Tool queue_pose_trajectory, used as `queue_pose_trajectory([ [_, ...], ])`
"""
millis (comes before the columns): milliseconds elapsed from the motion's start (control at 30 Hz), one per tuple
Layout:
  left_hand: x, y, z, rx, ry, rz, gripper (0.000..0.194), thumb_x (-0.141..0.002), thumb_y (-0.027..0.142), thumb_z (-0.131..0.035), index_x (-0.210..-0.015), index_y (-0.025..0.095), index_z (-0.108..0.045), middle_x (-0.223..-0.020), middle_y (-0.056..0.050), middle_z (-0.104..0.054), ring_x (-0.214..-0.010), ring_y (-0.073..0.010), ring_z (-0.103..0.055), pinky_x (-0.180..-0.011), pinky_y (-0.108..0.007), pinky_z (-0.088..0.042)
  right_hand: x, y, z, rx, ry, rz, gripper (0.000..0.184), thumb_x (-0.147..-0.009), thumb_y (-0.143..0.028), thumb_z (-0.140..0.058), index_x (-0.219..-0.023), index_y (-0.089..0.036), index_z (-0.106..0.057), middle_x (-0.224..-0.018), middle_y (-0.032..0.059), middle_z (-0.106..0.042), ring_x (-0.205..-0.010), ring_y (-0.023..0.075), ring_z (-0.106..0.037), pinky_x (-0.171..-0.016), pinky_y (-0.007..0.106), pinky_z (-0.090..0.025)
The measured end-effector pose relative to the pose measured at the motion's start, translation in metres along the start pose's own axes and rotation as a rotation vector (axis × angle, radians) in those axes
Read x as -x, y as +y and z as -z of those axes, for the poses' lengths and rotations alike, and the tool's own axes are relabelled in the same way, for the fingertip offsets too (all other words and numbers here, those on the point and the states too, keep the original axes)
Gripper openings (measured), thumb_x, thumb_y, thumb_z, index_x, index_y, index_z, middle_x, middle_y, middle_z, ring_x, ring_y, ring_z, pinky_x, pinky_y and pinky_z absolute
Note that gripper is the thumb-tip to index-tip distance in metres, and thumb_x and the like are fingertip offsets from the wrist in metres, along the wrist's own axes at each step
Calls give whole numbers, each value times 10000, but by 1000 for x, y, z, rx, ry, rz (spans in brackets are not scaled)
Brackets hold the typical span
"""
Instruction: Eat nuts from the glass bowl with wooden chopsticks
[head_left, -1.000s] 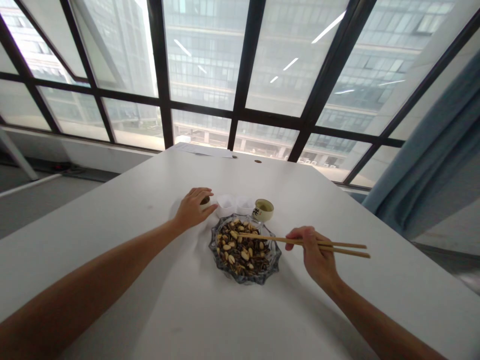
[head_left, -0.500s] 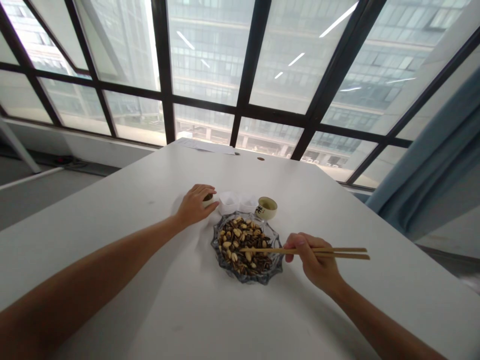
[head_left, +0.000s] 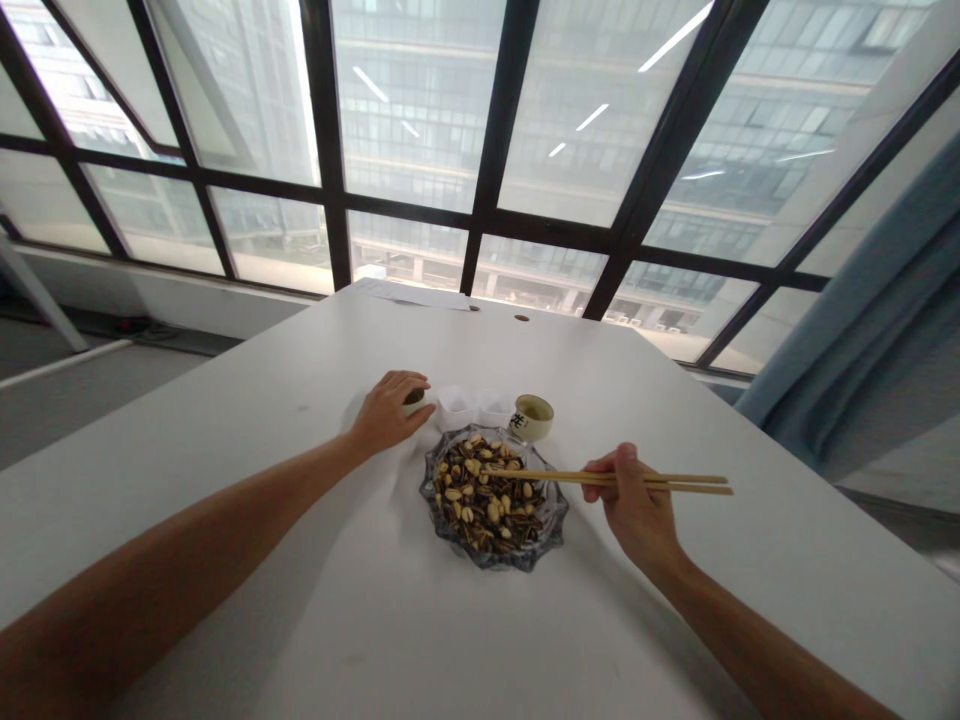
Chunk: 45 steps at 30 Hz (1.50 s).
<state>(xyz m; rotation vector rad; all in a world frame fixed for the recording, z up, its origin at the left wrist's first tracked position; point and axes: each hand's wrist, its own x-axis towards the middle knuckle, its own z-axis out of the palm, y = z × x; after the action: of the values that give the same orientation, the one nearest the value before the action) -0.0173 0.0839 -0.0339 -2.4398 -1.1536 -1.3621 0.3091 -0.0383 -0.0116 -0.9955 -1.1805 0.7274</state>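
Pointing left, the chopsticks [head_left: 559, 477] extend crosswise over the bowl [head_left: 553, 525].

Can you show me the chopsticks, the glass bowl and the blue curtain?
Chopsticks [head_left: 571, 477]: head view, along their middle.
Glass bowl [head_left: 499, 559]: head view, on its near rim.
Blue curtain [head_left: 862, 330]: head view, on its folds.

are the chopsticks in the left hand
No, the chopsticks are in the right hand, while the left hand is curled around a small cup.
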Motion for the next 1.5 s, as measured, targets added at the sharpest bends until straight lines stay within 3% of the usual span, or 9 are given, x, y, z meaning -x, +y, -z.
queue_pose_trajectory([
  [200,1,-3,-2,3,44,-51,207,-869,299,-661,-1045,202,-609,-1103,-88,-690,-1062,-244,-616,-962,-434,-509,4,2,3,144,-39,120,561,-917,-674,-527,-672,-201,-702,-521,33,-630,-490,175,-587,-537,327,-497],
  [367,0,-1,-1,9,47,-51,204,-868,290,-662,-1042,198,-607,-1093,-93,-690,-1047,-248,-618,-948,-436,-514,7,-2,2,193,-104,163,547,-945,-636,-512,-673,-203,-707,-503,26,-625,-471,169,-586,-517,308,-491],
  [667,1,-2,-1,28,43,-20,201,-861,284,-658,-1040,208,-606,-1104,-91,-684,-1055,-245,-620,-959,-440,-513,12,-14,5,325,-341,295,494,-1005,-514,-479,-691,-205,-704,-545,24,-641,-514,159,-613,-508,263,-488],
  [1000,1,-3,-2,43,56,24,215,-853,286,-663,-1046,209,-607,-1113,-89,-675,-1072,-245,-619,-977,-446,-509,6,-7,7,302,-131,327,491,-1015,-502,-469,-708,-210,-717,-506,8,-626,-510,155,-606,-556,274,-496],
  [1133,2,-8,-5,56,70,58,222,-861,302,-651,-1050,199,-598,-1095,-98,-666,-1058,-245,-629,-962,-434,-521,6,-9,6,309,-140,341,486,-1009,-519,-471,-729,-212,-723,-541,15,-651,-533,161,-617,-566,281,-498],
  [1333,3,-11,-7,59,64,82,242,-868,332,-641,-1064,201,-589,-1079,-93,-657,-1035,-242,-634,-946,-421,-529,9,-16,3,341,-268,301,485,-981,-553,-507,-717,-204,-718,-579,30,-675,-561,176,-644,-557,286,-507],
  [1500,2,-9,-7,51,56,93,229,-870,331,-632,-1058,209,-589,-1072,-83,-658,-1031,-235,-633,-948,-417,-525,6,-17,1,280,-125,258,540,-986,-586,-464,-670,-212,-692,-497,14,-629,-510,171,-606,-542,290,-494],
])
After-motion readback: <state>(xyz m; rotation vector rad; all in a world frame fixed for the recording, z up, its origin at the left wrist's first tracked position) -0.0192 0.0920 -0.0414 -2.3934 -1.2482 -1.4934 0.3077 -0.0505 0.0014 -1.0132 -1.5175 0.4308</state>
